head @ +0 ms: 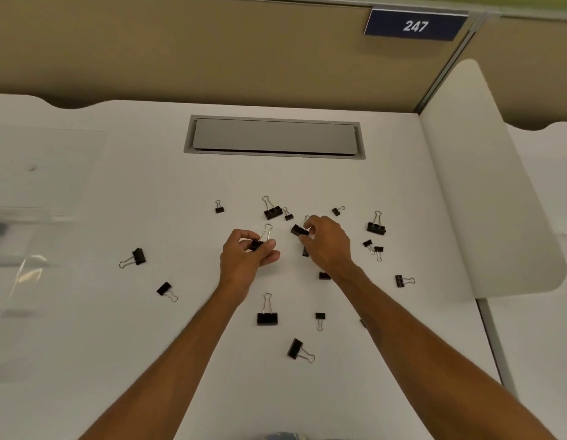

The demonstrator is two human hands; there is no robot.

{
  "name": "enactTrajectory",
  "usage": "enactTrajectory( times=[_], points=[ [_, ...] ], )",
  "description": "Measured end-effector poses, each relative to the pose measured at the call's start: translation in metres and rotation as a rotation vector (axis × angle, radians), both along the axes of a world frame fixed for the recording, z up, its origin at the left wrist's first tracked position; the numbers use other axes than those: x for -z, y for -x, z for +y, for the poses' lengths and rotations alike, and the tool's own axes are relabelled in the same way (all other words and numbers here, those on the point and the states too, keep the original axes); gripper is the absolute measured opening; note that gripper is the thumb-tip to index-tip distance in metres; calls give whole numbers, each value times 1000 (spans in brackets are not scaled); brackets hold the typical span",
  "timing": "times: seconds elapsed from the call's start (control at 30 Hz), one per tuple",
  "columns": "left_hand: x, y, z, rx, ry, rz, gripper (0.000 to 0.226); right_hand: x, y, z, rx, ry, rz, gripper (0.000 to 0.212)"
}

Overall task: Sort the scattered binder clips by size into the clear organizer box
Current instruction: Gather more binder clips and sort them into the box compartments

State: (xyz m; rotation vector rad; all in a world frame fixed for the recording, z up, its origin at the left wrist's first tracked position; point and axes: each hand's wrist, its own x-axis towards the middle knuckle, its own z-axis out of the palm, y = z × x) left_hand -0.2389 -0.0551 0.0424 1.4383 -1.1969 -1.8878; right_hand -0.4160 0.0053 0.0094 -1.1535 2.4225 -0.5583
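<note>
Near the middle of the white counter (148, 344), the left hand (247, 262) grips a black binder clip (258, 244), its wire handle sticking up, while the right hand (328, 246) just beside it pinches a second clip (299, 230). Loose clips (376, 228) of several sizes lie scattered around both hands, one large clip (267, 318) between the forearms (193, 350). At the far left sits the clear box (25, 214), blurred. Behind the clips a gray flap (274, 136) is set into the counter.
</note>
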Motion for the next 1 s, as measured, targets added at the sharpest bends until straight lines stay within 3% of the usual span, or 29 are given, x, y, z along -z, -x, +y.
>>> enactTrajectory(
  times=[0.23, 0.4, 0.63, 0.87, 1.0],
  points=[
    [2, -1, -8, -18, -36, -14, 36, 11, -1, -17, -92, -89, 191, 28],
    [5, -5, -8, -35, -46, -26, 23, 11, 0, -15, -104, -37, 169, 21],
    [-1, -14, 3, -71, -94, 43, 21, -16, -11, 10, 132, 228, -410, 19],
    [-16, -30, 32, -65, -112, 97, 21, -43, -33, 55, 227, 405, -841, 59],
    [-26, -44, 54, -59, -78, 107, 22, -47, -45, 81, 220, 418, -941, 67]
  ],
)
